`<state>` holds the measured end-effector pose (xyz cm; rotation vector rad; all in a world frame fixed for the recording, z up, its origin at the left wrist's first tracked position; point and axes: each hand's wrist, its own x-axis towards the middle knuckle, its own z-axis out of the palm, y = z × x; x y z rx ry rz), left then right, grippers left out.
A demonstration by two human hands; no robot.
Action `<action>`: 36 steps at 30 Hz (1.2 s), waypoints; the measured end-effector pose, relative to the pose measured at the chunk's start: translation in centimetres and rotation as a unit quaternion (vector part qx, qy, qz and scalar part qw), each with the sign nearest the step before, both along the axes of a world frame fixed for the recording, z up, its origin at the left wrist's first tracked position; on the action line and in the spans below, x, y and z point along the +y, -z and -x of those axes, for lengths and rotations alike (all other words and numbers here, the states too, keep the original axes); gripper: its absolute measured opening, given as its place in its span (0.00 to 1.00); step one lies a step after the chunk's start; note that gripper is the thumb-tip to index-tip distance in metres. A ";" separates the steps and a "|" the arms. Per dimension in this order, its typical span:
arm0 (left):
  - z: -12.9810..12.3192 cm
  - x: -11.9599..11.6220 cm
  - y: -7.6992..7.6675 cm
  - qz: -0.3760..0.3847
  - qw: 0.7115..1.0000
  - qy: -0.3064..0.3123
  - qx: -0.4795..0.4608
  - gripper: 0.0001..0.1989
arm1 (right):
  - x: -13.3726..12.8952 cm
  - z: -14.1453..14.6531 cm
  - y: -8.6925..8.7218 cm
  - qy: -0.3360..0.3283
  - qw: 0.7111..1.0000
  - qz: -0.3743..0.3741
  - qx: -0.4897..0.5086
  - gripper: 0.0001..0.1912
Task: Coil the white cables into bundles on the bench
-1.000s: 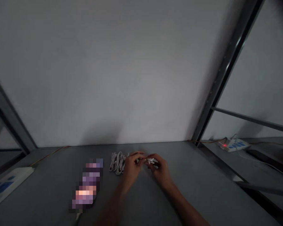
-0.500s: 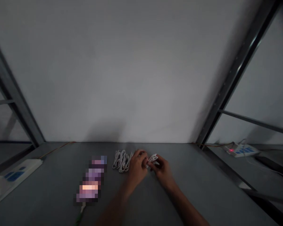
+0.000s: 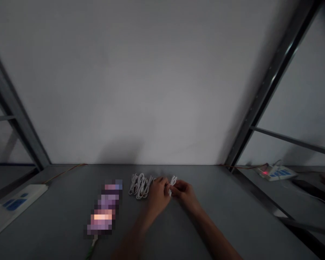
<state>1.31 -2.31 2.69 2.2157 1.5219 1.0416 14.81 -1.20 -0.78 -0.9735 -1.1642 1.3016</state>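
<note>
White cable (image 3: 173, 185) stands as a narrow loop between both hands, near mid-table (image 3: 222, 220). Right hand (image 3: 185, 194) grip pinches it between thumb and fingers; left hand (image 3: 158, 195) grip is closed against it too. Coiled white cable (image 3: 139, 186) lies just beside left hand. Pinching close to the loop keeps strands together. Blurred packet (image 3: 104, 206) at lower left of centre: no writing readable.

No text can be read anywhere. The packet (image 3: 104, 207) on the bench (image 3: 206, 224) is pixelated, and the blue markings on the white power strip (image 3: 16, 204) at the bench's left edge and on the power strip (image 3: 276, 173) beyond its right edge are too small and blurred to make out.
</note>
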 end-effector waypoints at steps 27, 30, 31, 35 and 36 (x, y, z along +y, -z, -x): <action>1.1 0.7 0.8 0.034 0.956 -0.201 0.212 0.09 | -0.1 -1.3 -1.6 -0.014 0.992 0.055 0.111 0.19; 1.4 0.5 1.0 0.011 0.950 -0.220 0.221 0.09 | -0.5 -1.4 -2.4 -0.031 0.993 0.028 0.114 0.19; 1.4 0.4 1.0 -0.001 0.948 -0.225 0.224 0.09 | -0.6 -1.4 -2.6 -0.036 0.993 0.020 0.113 0.19; 1.4 0.4 0.8 -0.064 0.944 -0.234 0.224 0.08 | -0.7 -1.4 -2.7 -0.058 0.992 -0.015 0.114 0.19; 1.2 0.4 0.6 -0.074 0.950 -0.226 0.203 0.08 | -0.6 -1.3 -2.7 -0.058 0.992 -0.018 0.111 0.19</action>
